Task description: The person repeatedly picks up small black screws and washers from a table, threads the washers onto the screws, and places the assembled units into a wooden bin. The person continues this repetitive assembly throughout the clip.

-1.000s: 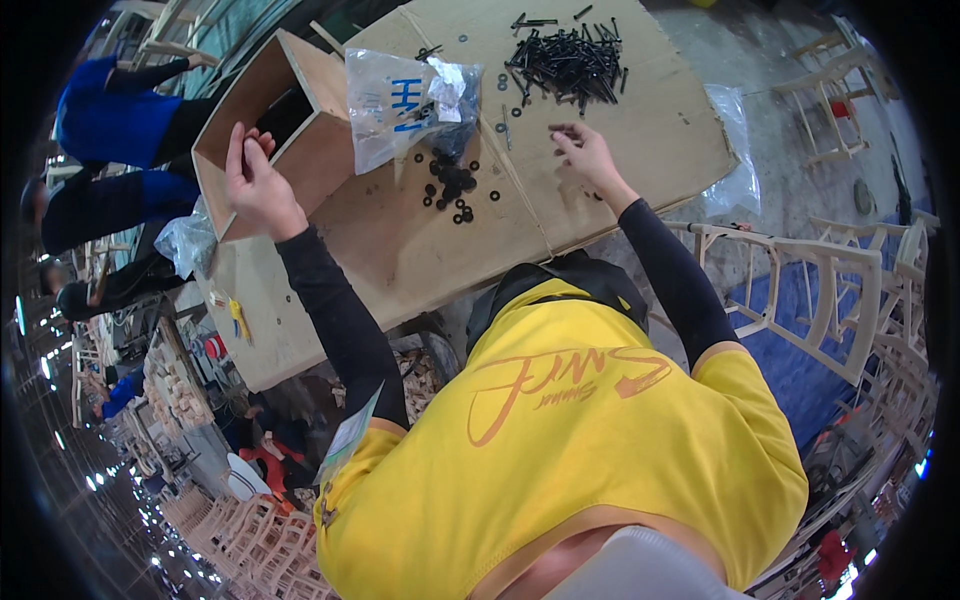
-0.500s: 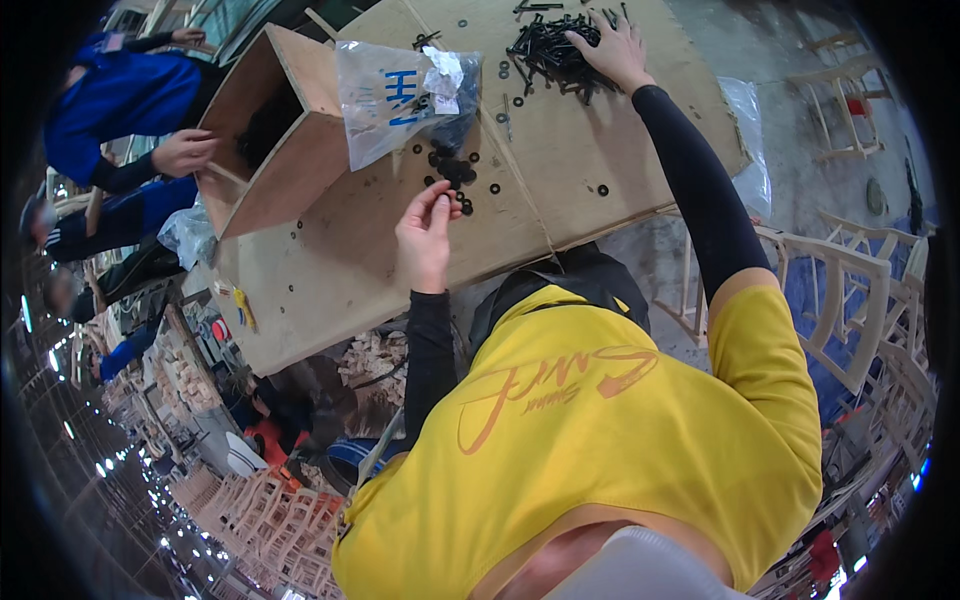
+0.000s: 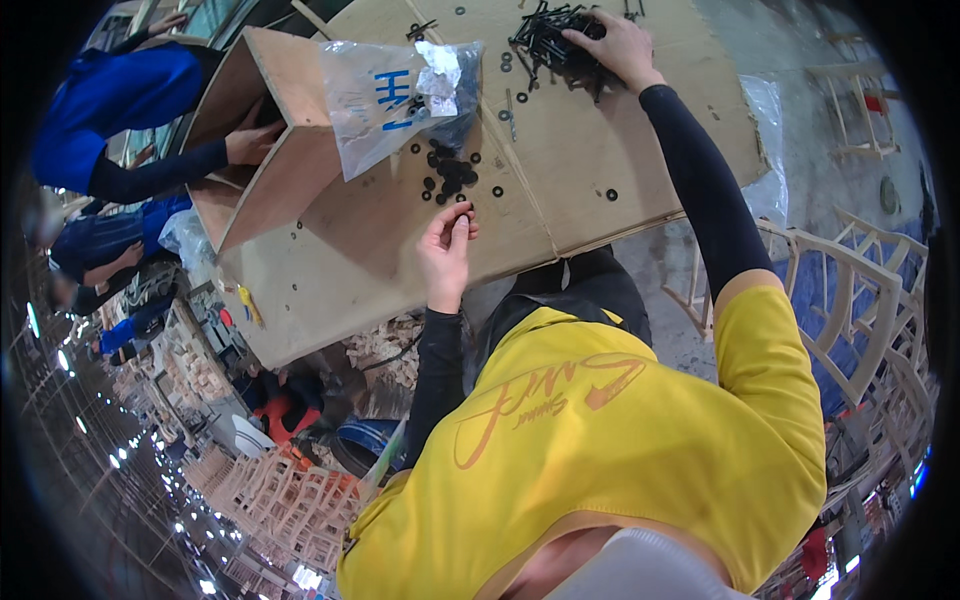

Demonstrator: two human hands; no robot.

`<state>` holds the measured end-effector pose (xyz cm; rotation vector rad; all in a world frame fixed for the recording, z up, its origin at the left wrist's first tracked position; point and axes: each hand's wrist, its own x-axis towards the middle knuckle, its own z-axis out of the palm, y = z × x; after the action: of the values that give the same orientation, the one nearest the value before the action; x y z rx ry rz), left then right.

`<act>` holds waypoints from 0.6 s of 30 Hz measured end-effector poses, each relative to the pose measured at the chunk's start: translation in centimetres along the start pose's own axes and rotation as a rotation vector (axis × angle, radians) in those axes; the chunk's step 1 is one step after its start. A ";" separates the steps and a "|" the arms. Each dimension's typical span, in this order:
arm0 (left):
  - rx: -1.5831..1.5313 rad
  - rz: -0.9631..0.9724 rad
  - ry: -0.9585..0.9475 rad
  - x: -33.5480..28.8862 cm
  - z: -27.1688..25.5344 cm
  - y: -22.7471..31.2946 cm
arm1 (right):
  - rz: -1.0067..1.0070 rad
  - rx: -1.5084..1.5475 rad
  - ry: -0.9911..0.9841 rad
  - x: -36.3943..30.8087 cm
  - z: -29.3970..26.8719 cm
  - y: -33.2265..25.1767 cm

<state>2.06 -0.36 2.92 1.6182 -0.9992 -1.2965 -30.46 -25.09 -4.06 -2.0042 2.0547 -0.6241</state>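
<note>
My left hand (image 3: 445, 258) is closed in a pinch above the near part of the board-topped table (image 3: 360, 270). A small black washer (image 3: 470, 207) shows at its fingertips. Just beyond it lies a loose heap of black washers (image 3: 455, 178), beside a clear plastic bag (image 3: 352, 110) with blue marks. At the far right of the table, my right hand (image 3: 625, 52) rests on a pile of black bolts (image 3: 545, 40), its fingers curled in around some of them. The tips of those fingers are partly hidden among the bolts.
An open-sided wooden box (image 3: 305, 160) stands left of the bag, with a co-worker's hand (image 3: 255, 138) reaching into it. Single washers (image 3: 611, 195) lie scattered on the table. Wooden chair frames (image 3: 850, 290) stand at the right, beyond the table edge.
My left hand has shifted right and slightly nearer, away from the washer heap. My right hand's fingers have curled into the bolts. The co-worker's hand has moved into the box.
</note>
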 end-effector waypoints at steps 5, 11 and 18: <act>-0.034 0.059 -0.041 1.5 0.3 1.1 | -0.121 0.038 0.079 -3.6 0.4 0.4; -0.068 0.105 -0.106 3.2 0.2 1.9 | -0.205 0.063 0.219 -8.2 0.6 -0.1; 0.076 0.142 -0.240 3.2 2.2 3.5 | -0.116 0.081 0.161 -8.1 0.5 0.6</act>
<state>0.08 -4.81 4.82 1.4412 -1.2997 -1.3912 -30.27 -17.19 -5.95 -2.0994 1.9735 -0.9042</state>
